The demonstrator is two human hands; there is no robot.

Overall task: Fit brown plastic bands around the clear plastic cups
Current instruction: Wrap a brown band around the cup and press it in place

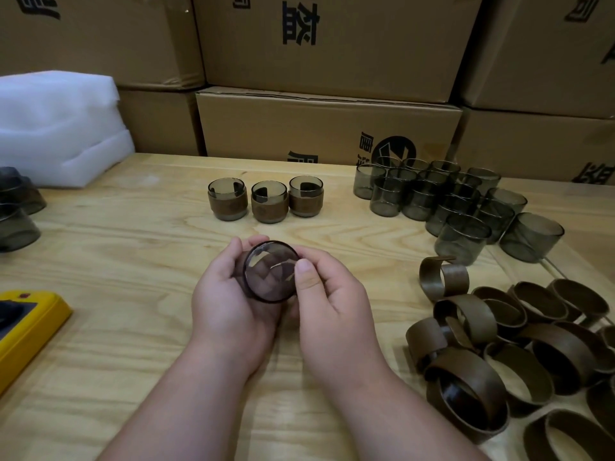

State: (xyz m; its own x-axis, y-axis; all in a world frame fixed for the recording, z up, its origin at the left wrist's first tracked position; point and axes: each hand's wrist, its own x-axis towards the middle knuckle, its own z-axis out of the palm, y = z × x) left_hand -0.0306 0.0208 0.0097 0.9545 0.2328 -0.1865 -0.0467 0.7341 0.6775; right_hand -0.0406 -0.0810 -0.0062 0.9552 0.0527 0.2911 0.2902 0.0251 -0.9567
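Observation:
Both hands hold one clear smoky cup (270, 272) above the middle of the wooden table (133, 247), its round end tilted toward me. My left hand (226, 294) cups it from the left and below, fingers curled round its side. My right hand (327, 294) grips its right side, thumb pressed on the rim. A brown band seems to sit round the cup under my fingers, mostly hidden. Three banded cups (269, 201) stand in a row behind. Several bare cups (442, 201) cluster at the back right. A heap of brown bands (499, 354) lies at the right.
Stacked cardboard boxes (326, 128) wall off the table's far edge. White foam sheets (56, 128) are piled at the back left. More smoky cups (16, 207) sit at the left edge, and a yellow device (30, 324) lies at the front left.

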